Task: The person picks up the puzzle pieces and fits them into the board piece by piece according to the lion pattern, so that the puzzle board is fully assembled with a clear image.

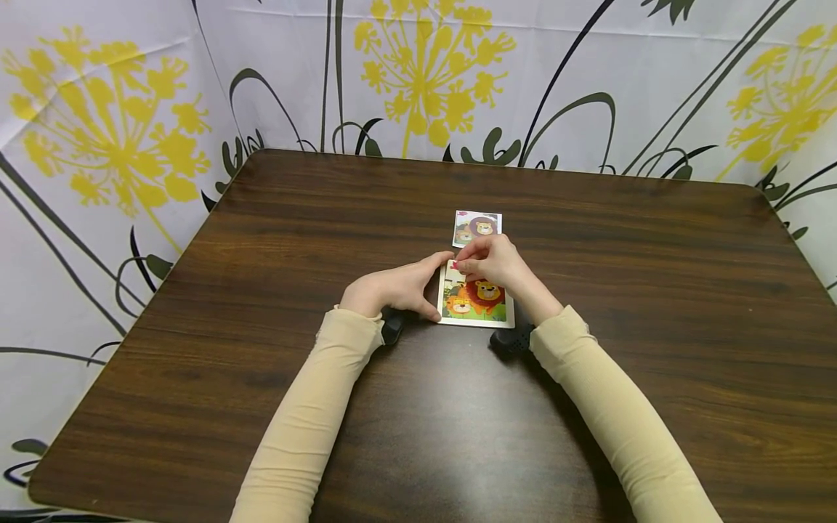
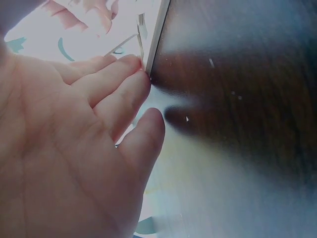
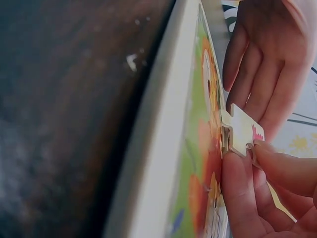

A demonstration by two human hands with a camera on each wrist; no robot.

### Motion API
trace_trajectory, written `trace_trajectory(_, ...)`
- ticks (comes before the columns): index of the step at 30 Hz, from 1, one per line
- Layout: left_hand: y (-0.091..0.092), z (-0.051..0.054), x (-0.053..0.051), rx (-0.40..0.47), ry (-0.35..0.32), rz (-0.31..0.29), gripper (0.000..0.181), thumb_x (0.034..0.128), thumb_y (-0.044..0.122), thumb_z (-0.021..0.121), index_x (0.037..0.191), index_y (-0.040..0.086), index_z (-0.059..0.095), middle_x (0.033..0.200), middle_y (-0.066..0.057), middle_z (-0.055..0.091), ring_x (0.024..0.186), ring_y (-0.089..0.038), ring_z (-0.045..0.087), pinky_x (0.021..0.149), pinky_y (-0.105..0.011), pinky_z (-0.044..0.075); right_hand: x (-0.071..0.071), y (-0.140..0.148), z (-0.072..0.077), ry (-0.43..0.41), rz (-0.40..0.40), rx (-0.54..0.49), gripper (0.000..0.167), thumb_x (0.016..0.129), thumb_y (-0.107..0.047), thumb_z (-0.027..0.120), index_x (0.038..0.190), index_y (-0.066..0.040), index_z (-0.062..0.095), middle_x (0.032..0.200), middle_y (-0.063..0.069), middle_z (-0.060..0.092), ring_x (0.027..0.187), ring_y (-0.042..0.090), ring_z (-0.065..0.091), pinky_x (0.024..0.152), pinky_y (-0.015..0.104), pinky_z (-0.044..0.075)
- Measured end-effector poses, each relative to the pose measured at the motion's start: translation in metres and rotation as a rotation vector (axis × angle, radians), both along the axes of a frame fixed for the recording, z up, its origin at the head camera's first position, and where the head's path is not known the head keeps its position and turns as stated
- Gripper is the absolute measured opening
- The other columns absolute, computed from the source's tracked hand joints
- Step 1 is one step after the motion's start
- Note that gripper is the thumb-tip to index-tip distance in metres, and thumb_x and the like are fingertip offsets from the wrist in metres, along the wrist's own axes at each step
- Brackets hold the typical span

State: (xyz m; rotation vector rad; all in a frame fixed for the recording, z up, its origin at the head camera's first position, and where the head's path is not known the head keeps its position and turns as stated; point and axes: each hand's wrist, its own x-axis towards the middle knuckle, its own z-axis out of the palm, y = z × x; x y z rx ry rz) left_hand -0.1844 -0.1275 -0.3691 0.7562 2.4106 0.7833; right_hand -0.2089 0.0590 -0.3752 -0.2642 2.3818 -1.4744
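Note:
A small wooden jigsaw board (image 1: 475,324) with a pale rim lies on the table, its picture showing a maned lion (image 1: 486,290) and a lion cub (image 1: 459,305). Between thumb and fingers my right hand (image 1: 495,263) pinches a pale puzzle piece (image 3: 241,130) with a pink mark, over the board's upper left. In the right wrist view this piece stands tilted at the picture's surface. My left hand (image 1: 397,286) spans the board's left side, thumb at the lower corner and fingers near the upper one. Its fingers look mostly straight in the left wrist view.
Just beyond the board lies a picture card (image 1: 466,231) with a matching lion scene. The dark wood table (image 1: 261,290) extends around both arms. Behind it hangs a white cloth (image 1: 275,43) printed with yellow flowers. A dark wrist device (image 1: 512,340) sits under the right wrist.

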Motion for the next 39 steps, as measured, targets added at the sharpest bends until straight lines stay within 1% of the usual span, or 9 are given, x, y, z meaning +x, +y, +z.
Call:
trace_trajectory(6, -0.0001, 0.0009, 0.0005, -0.007, -0.005, 0.001, 0.098, 0.0746, 0.015, 0.077, 0.148, 0.003, 0.013, 0.153, -0.016, 0.022, 0.140, -0.024, 0.027, 0.117, -0.038, 0.022, -0.0016, -0.0009, 0.0005, -0.001, 0.018, 0.062, 0.018, 0.085, -0.007, 0.068, 0.096, 0.006, 0.067, 0.081, 0.014, 0.067, 0.059, 0.011, 0.064, 0.065, 0.029, 0.058)
trace_trajectory(9, -0.0002, 0.0013, 0.0009, -0.011, -0.005, 0.000, 0.098, 0.0746, 0.015, 0.077, 0.148, 0.004, 0.013, 0.153, -0.016, 0.022, 0.140, -0.024, 0.027, 0.117, -0.038, 0.022, -0.0027, -0.0011, 0.0000, 0.012, 0.027, 0.100, 0.018, 0.085, -0.009, 0.068, 0.096, 0.005, 0.068, 0.084, 0.015, 0.068, 0.060, 0.011, 0.064, 0.064, 0.028, 0.058)
trace_trajectory(12, -0.0002, 0.0010, 0.0008, -0.014, -0.003, -0.004, 0.098, 0.0750, 0.015, 0.077, 0.149, 0.003, 0.013, 0.154, -0.016, 0.021, 0.141, -0.024, 0.025, 0.117, -0.038, 0.021, -0.0033, -0.0011, -0.0009, 0.053, 0.041, 0.155, 0.018, 0.085, -0.011, 0.068, 0.096, 0.003, 0.069, 0.085, 0.015, 0.068, 0.062, 0.011, 0.062, 0.063, 0.024, 0.056)
trace_trajectory(15, -0.0002, 0.0004, 0.0006, -0.020, -0.003, -0.007, 0.098, 0.0754, 0.015, 0.076, 0.149, 0.003, 0.013, 0.154, -0.016, 0.020, 0.141, -0.024, 0.024, 0.117, -0.038, 0.021, -0.0036, -0.0014, -0.0019, 0.112, 0.048, 0.222, 0.017, 0.085, -0.013, 0.069, 0.095, 0.001, 0.070, 0.085, 0.013, 0.068, 0.067, 0.013, 0.057, 0.061, 0.021, 0.050)
trace_trajectory(17, -0.0002, 0.0001, 0.0006, -0.019, -0.003, -0.009, 0.098, 0.0751, 0.015, 0.077, 0.149, 0.003, 0.013, 0.154, -0.016, 0.021, 0.141, -0.024, 0.024, 0.117, -0.038, 0.021, -0.0039, -0.0018, -0.0025, 0.144, 0.052, 0.259, 0.017, 0.085, -0.014, 0.069, 0.094, 0.000, 0.071, 0.085, 0.013, 0.068, 0.070, 0.015, 0.055, 0.061, 0.021, 0.046)
trace_trajectory(19, 0.0001, 0.0002, 0.0007, -0.016, -0.003, -0.011, 0.097, 0.0748, 0.015, 0.077, 0.148, 0.003, 0.014, 0.154, -0.016, 0.022, 0.141, -0.024, 0.025, 0.117, -0.038, 0.021, -0.0042, -0.0021, -0.0030, 0.158, 0.051, 0.281, 0.016, 0.084, -0.014, 0.069, 0.094, -0.001, 0.071, 0.086, 0.013, 0.069, 0.073, 0.017, 0.055, 0.062, 0.022, 0.045)
trace_trajectory(26, 0.0013, 0.0017, 0.0011, -0.018, -0.007, -0.014, 0.097, 0.0739, 0.013, 0.077, 0.148, 0.001, 0.016, 0.153, -0.017, 0.024, 0.140, -0.025, 0.027, 0.117, -0.038, 0.021, -0.0046, -0.0043, -0.0035, 0.166, 0.063, 0.305, 0.015, 0.084, -0.011, 0.069, 0.093, 0.000, 0.072, 0.087, 0.014, 0.071, 0.074, 0.017, 0.060, 0.067, 0.025, 0.049)
trace_trajectory(32, 0.0010, 0.0019, 0.0010, -0.019, -0.013, -0.016, 0.097, 0.0739, 0.013, 0.077, 0.148, 0.001, 0.015, 0.153, -0.017, 0.023, 0.140, -0.025, 0.027, 0.117, -0.038, 0.021, -0.0041, -0.0055, -0.0019, 0.184, 0.060, 0.314, 0.012, 0.082, -0.011, 0.071, 0.089, -0.002, 0.071, 0.079, 0.011, 0.069, 0.071, 0.016, 0.059, 0.063, 0.023, 0.048)
trace_trajectory(39, 0.0017, 0.0037, 0.0012, -0.020, -0.014, -0.021, 0.097, 0.0743, 0.013, 0.077, 0.148, 0.001, 0.015, 0.153, -0.017, 0.023, 0.139, -0.025, 0.027, 0.117, -0.038, 0.022, -0.0046, -0.0071, -0.0006, 0.165, 0.048, 0.324, 0.010, 0.082, -0.010, 0.071, 0.087, -0.001, 0.071, 0.081, 0.013, 0.071, 0.070, 0.016, 0.060, 0.063, 0.023, 0.048)
